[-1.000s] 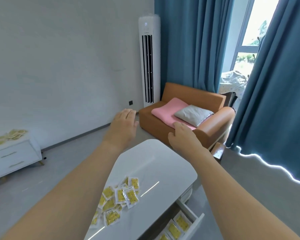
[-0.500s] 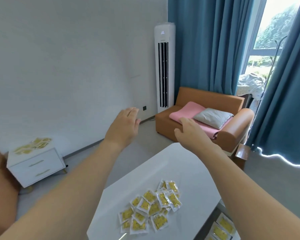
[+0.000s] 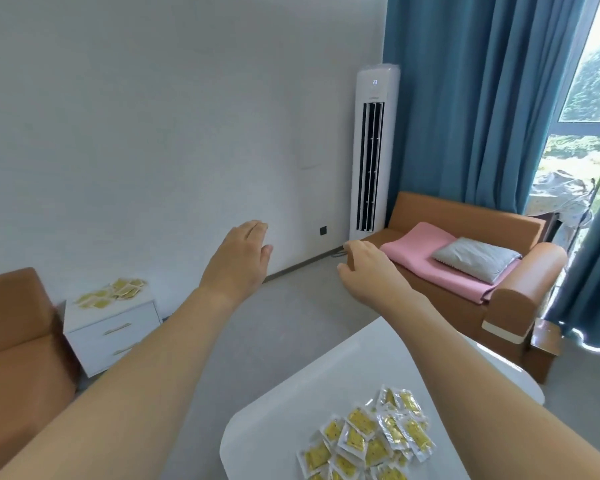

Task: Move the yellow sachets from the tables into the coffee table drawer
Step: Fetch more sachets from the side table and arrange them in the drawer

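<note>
A pile of several yellow sachets point(image 3: 368, 441) lies on the white coffee table point(image 3: 291, 410) at the bottom of the view. More yellow sachets point(image 3: 113, 292) are spread on a small white side table point(image 3: 108, 327) at the left, by the wall. My left hand point(image 3: 239, 258) and my right hand point(image 3: 368, 268) are both stretched out in the air above the floor, fingers relaxed, holding nothing. The coffee table drawer is out of the picture.
A brown sofa point(image 3: 492, 271) with a pink blanket and a grey cushion stands at the right. A white tower air conditioner point(image 3: 371, 150) stands by blue curtains. A brown seat point(image 3: 11, 334) is at the left edge. Grey floor lies between the tables.
The view has swung left and upward: the side table has come nearer to the middle, and the open drawer with sachets has dropped out of sight. Both hands stay extended and hold nothing.
</note>
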{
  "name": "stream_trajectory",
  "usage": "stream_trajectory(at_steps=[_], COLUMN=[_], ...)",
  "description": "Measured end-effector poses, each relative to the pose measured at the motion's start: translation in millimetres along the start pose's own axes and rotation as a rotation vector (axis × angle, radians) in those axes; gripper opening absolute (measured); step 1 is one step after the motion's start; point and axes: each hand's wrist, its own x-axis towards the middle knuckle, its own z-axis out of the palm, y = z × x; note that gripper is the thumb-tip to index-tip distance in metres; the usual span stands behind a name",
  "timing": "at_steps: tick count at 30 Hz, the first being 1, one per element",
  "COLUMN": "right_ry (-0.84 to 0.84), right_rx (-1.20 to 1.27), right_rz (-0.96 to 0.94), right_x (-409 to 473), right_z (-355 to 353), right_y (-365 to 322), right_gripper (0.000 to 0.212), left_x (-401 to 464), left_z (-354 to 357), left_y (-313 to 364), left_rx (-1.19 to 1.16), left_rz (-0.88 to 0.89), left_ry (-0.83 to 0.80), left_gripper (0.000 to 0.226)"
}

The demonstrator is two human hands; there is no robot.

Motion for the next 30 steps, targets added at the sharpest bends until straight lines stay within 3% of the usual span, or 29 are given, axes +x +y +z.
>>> stream_trajectory(at_steps=[12,22,30], right_ry=[-0.064,-0.124,-0.120], right_rx=[0.016,0.050,0.096], right_rz=[-0.050,-0.053,-0.083], right_x=[96.3,205.7,352.5], right_z=[132.9,240.8,328.5], right_y=[-223.4,-289.4,-341.8], right_gripper=[0.050,0.051,0.051], left_x=[11.3,54.5,139.3], left_z=[-80.4,-45.8,-27.8], left_y=[-267.2,-412.4,-560.0], left_rx=[-0.020,-0.003,0.080], left_rz=[-0.153,-0.197,-0.214], left_ry=[0.028,-0.075,-0.065], left_gripper=[0.044,0.044,0.044])
